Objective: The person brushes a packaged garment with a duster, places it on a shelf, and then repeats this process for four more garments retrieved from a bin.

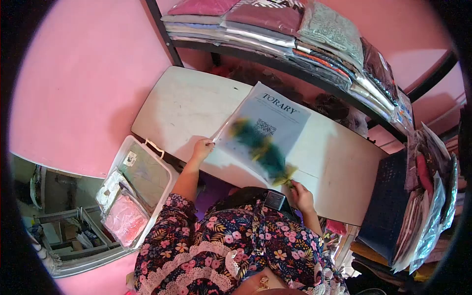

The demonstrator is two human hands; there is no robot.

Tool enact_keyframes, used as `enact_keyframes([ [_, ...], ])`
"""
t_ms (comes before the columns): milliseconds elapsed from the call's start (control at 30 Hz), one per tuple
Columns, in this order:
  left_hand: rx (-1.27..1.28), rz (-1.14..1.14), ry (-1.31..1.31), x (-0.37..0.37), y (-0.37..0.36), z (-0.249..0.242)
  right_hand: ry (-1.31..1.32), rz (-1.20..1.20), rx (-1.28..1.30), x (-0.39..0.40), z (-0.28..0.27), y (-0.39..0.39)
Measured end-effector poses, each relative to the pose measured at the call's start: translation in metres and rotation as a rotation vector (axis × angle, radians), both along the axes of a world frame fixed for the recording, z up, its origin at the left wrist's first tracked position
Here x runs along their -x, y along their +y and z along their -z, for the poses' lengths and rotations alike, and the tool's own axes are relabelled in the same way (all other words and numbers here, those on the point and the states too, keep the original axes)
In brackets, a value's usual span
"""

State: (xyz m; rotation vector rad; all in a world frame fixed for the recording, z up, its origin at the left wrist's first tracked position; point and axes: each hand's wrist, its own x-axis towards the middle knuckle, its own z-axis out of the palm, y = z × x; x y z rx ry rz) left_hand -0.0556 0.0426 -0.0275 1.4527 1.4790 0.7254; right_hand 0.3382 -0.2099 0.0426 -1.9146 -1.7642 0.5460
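Observation:
A frosted plastic bag (290,123) printed "TORARY" with a QR code lies on the white table (172,108). Inside it shows a dark green and yellow cloth (263,150), blurred by the plastic. A yellowish end of the cloth (285,177) sticks out at the bag's lower right corner. My left hand (202,148) pinches the bag's left edge. With closed fingers, my right hand (302,196) holds the yellowish end beside the bag's mouth.
Behind the table a black shelf (265,59) carries stacked bagged garments (275,17). To the left stands a clear plastic bin (169,184) with bagged items (127,220). A dark blue basket (386,196) and more bagged garments (427,211) are at the right.

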Motion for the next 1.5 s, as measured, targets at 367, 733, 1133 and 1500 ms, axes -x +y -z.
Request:
enact_keyframes([
  [367, 0.021, -0.100, -0.025, 0.032, 0.014, -0.012, 0.007, 0.171, -0.094, 0.040, 0.008, 0.081],
  [733, -0.447, -0.023, 0.813, 0.051, 0.013, -0.022, -0.141, 0.271, -0.032, 0.062, -0.008, 0.109],
  [1133, -0.515, -0.054, 0.849, 0.047, 0.008, -0.023, -0.264, 0.358, -0.071, 0.079, -0.024, 0.108],
  [1500, -0.501, -0.068, 0.812, 0.045, 0.010, -0.025, -0.472, 0.131, -0.003, 0.081, -0.085, 0.121],
])
